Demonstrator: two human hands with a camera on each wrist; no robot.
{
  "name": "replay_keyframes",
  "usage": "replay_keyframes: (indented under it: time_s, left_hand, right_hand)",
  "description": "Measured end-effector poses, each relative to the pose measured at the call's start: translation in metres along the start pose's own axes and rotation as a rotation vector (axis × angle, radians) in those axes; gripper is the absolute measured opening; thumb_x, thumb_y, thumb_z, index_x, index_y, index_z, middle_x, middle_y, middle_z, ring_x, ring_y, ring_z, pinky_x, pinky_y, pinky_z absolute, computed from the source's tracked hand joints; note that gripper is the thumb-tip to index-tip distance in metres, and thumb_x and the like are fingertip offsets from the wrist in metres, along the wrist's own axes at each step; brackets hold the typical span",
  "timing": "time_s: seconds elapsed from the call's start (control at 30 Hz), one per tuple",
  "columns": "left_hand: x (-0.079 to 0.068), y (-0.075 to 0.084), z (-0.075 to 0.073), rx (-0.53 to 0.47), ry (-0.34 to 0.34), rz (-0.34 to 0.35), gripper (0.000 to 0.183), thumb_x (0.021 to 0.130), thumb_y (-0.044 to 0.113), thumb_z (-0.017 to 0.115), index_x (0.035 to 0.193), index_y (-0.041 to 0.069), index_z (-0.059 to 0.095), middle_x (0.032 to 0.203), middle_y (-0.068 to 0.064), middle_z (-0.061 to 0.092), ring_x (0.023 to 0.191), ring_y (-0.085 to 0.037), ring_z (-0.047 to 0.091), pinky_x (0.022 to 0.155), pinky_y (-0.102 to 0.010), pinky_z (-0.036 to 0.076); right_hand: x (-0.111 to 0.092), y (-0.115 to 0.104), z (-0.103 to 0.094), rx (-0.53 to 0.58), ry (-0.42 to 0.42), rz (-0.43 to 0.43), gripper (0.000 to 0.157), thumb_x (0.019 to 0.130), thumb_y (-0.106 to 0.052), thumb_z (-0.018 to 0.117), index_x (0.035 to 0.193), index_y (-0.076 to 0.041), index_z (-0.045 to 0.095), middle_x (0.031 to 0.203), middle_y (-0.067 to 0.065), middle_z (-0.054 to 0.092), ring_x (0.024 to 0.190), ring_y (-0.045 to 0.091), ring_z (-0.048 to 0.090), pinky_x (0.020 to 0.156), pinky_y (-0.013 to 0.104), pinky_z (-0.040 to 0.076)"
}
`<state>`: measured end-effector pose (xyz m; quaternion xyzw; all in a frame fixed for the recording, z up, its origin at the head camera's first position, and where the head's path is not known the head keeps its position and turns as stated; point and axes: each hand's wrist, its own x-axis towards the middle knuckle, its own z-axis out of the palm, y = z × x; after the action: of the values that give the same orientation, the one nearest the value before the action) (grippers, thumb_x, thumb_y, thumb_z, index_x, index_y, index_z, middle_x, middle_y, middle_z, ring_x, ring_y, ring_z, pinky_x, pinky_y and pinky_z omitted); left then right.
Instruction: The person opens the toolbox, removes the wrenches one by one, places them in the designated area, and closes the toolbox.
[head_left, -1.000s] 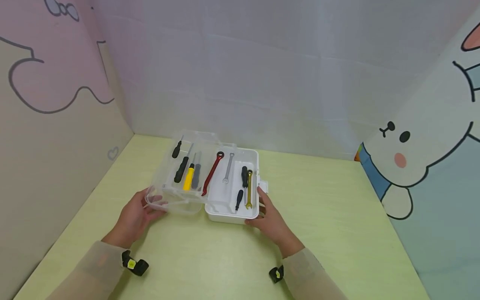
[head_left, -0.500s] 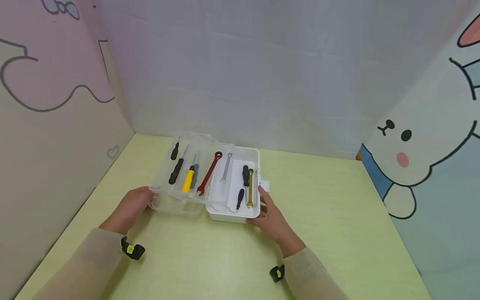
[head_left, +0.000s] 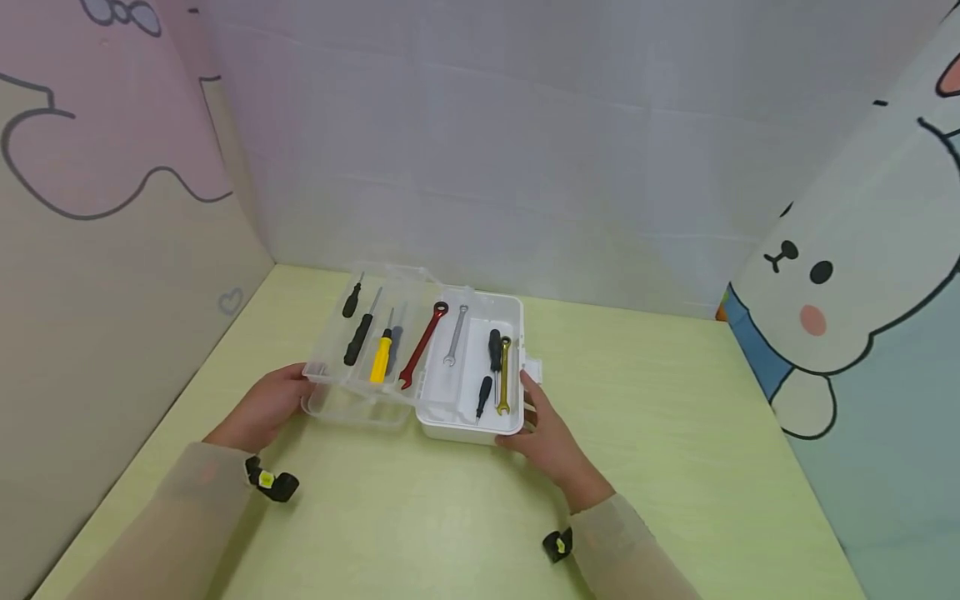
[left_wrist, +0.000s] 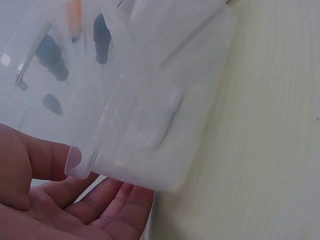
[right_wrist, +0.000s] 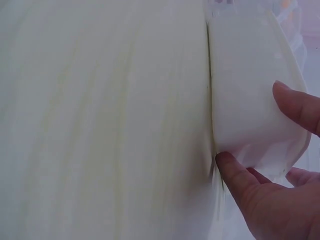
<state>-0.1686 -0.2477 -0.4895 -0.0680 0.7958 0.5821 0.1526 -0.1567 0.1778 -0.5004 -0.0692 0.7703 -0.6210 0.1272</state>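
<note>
My left hand [head_left: 262,408] grips the near left corner of a clear divided tray [head_left: 326,358], thumb at the edge and fingers below. In the tray lie two black screwdrivers, a yellow screwdriver [head_left: 381,358], a grey-handled tool and a red wrench [head_left: 423,346]. The tray overlaps the left part of an open white toolbox [head_left: 457,432]. Inside the box are a gold wrench [head_left: 504,375], two black screwdrivers and a silver wrench [head_left: 455,335], seen partly through clear plastic. My right hand [head_left: 551,442] holds the box's near right corner, thumb in front, fingers along the side.
A clear lid [head_left: 360,410] lies left of the box, under the tray. A white latch [head_left: 533,370] sticks out on the box's right side. The pale green tabletop [head_left: 675,417] meets a white curtain [head_left: 525,167] behind and printed panels at both sides.
My left hand has shifted slightly away from me along the tray's corner, and its fingers no longer show through the plastic. The tools in the tray have moved a little. The right hand stays put.
</note>
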Motion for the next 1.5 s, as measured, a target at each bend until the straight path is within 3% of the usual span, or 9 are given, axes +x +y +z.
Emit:
replay_keyframes:
  time_s: [0.37, 0.67, 0.83, 1.0, 1.2, 1.33, 1.5]
  left_hand:
    - [0.002, -0.008, -0.004, -0.145, -0.024, 0.004, 0.058, 0.111, 0.016, 0.045, 0.16, -0.007, 0.023, 0.165, -0.024, 0.023, 0.146, -0.035, 0.028, 0.119, -0.051, 0.027]
    - [-0.004, -0.006, 0.002, -0.151, -0.003, 0.009, 0.057, 0.111, 0.013, 0.041, 0.159, -0.009, 0.021, 0.162, -0.025, 0.026, 0.14, -0.034, 0.033, 0.114, -0.046, 0.034]
    - [-0.004, -0.007, 0.005, -0.148, 0.006, -0.002, 0.057, 0.111, 0.014, 0.043, 0.16, -0.008, 0.022, 0.162, -0.024, 0.027, 0.141, -0.034, 0.033, 0.117, -0.049, 0.03]
    - [-0.002, -0.008, 0.005, -0.155, -0.007, 0.0, 0.058, 0.111, 0.016, 0.045, 0.16, -0.006, 0.024, 0.163, -0.024, 0.027, 0.144, -0.035, 0.031, 0.118, -0.052, 0.028]
    - [-0.004, -0.007, 0.004, -0.167, -0.016, 0.008, 0.057, 0.111, 0.015, 0.045, 0.159, -0.008, 0.025, 0.163, -0.024, 0.026, 0.145, -0.036, 0.031, 0.118, -0.052, 0.028]
    - [-0.005, -0.006, 0.005, -0.164, -0.008, 0.012, 0.056, 0.111, 0.014, 0.045, 0.159, -0.008, 0.026, 0.162, -0.024, 0.028, 0.143, -0.035, 0.032, 0.118, -0.051, 0.028]
    - [-0.004, -0.005, 0.005, -0.157, -0.002, 0.008, 0.056, 0.111, 0.013, 0.045, 0.159, -0.008, 0.025, 0.161, -0.025, 0.029, 0.142, -0.035, 0.034, 0.118, -0.051, 0.029]
  right_hand:
    - [0.002, -0.006, 0.001, -0.011, -0.007, -0.01, 0.112, 0.081, 0.011, 0.081, 0.167, -0.022, 0.016, 0.16, 0.02, 0.034, 0.138, 0.042, 0.045, 0.095, 0.038, 0.054]
    - [0.001, -0.008, -0.007, -0.055, -0.038, 0.015, 0.11, 0.082, 0.005, 0.083, 0.167, -0.02, 0.018, 0.159, 0.019, 0.038, 0.136, 0.04, 0.049, 0.1, 0.04, 0.051]
    - [0.001, -0.013, -0.016, -0.177, -0.074, 0.053, 0.108, 0.083, -0.007, 0.087, 0.166, -0.024, 0.02, 0.154, 0.015, 0.044, 0.134, 0.034, 0.052, 0.104, 0.044, 0.049]
    - [0.0, -0.023, -0.025, -0.338, -0.124, 0.022, 0.105, 0.083, -0.017, 0.088, 0.166, -0.016, 0.023, 0.149, 0.013, 0.049, 0.132, 0.032, 0.052, 0.107, 0.048, 0.046]
    - [0.001, -0.045, -0.034, -0.557, -0.134, -0.015, 0.081, 0.091, -0.031, 0.081, 0.157, -0.01, 0.04, 0.143, 0.008, 0.056, 0.127, 0.03, 0.057, 0.104, 0.049, 0.047]
    - [0.004, -0.059, -0.038, -0.722, -0.091, -0.074, 0.064, 0.097, -0.031, 0.074, 0.151, -0.009, 0.048, 0.134, 0.008, 0.061, 0.122, 0.03, 0.06, 0.1, 0.048, 0.05]
    - [0.01, -0.068, -0.04, -0.918, -0.077, -0.196, 0.055, 0.098, -0.028, 0.071, 0.145, -0.005, 0.054, 0.136, 0.01, 0.061, 0.121, 0.029, 0.06, 0.101, 0.048, 0.049]
